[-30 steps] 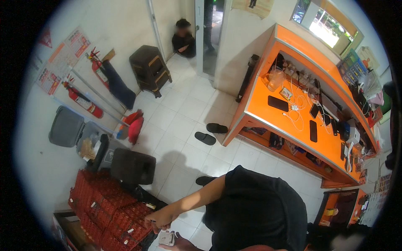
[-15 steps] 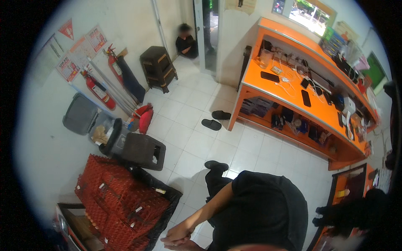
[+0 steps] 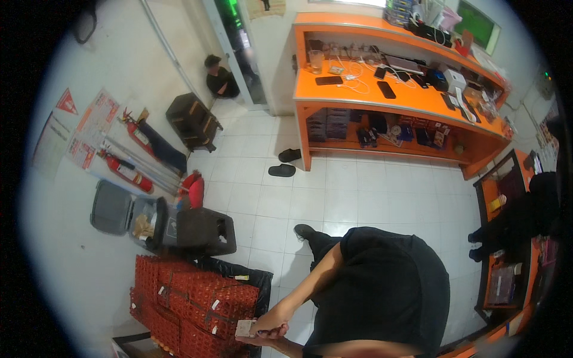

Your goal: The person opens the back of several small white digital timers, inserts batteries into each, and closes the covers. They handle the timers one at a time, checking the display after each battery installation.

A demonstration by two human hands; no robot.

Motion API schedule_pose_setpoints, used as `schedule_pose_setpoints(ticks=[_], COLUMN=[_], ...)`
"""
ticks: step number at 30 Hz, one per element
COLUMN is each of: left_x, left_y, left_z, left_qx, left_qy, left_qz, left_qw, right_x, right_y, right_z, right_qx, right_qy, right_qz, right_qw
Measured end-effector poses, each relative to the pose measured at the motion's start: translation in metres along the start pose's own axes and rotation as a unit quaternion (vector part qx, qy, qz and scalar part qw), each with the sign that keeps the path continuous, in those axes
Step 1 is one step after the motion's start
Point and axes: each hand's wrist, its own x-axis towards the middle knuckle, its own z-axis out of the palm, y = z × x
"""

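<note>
My right hand (image 3: 273,323) and my left hand (image 3: 264,341) are close together at the lower left of the head view. Between them is a small, flat, pale squarish thing (image 3: 244,328), its kind too small to make out. The fingers of both hands are closed about it, partly hiding it. A dark strip shows between the hands. Just beyond and beside them stands a bundled stack of red latticed plastic trays (image 3: 200,298) with straps and white tags. My right arm, in a black sleeve, reaches across from the right.
A dark bin (image 3: 206,231) and an open grey bin (image 3: 143,218) stand left, beneath fire extinguishers (image 3: 128,173). A black stool (image 3: 192,122) stands near a squatting person (image 3: 219,80). Slippers (image 3: 282,170) lie by an orange counter (image 3: 358,89) bearing phones and cables. Orange shelving (image 3: 507,280) stands right.
The whole view has shifted and turned, so the counter sits higher and further left. The pale squarish thing now shows at my fingertips; earlier the hands were together with it not visible.
</note>
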Motion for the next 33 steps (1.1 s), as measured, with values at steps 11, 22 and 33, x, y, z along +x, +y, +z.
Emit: schedule_pose_setpoints(ticks=[11,22,33], left_x=[-0.063,-0.283,-0.402], left_y=[-0.044,-0.065,-0.044], left_z=[-0.027,0.221,0.355], left_qx=[0.087,0.285,-0.17], left_qy=[0.018,-0.087,-0.13], left_qz=[0.287,0.172,-0.194], left_qw=[0.954,0.939,0.957], right_x=[-0.095,-0.215,-0.299], right_y=[0.051,0.202,0.275], right_z=[-0.112,-0.283,-0.342], right_qx=[0.129,0.221,0.297], right_qy=[-0.325,-0.084,0.008], right_qz=[-0.255,-0.187,-0.314], right_qw=[0.901,0.954,0.902])
